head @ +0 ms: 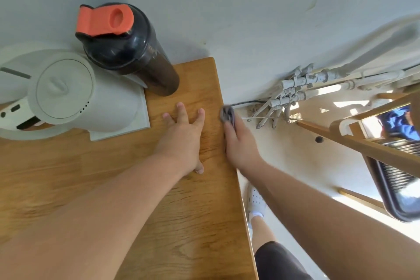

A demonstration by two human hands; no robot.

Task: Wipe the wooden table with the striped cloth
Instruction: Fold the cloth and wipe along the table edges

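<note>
Cloth (pixel 227 115) bunched at the tabletop (pixel 204 223) edge, gripped by the right hand (pixel 238 145); left hand (pixel 181 138) flat, fingers spread.

You're seeing black shaker bottle (pixel 136 57) with orange lid (pixel 104 20) standing at 10 o'clock, just beside white kettle (pixel 66 91) sitting at 9. Painted pipes (pixel 295 88) running along wall (pixel 227 7) at 2. Wooden chair (pixel 375 149) showing at 3. White shoe (pixel 256 200) resting at 5.

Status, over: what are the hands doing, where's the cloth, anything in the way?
Left hand flat on wooden table. Right hand grips cloth, bunched, at table's right edge. Kettle and shaker bottle stand on far left part.
</note>
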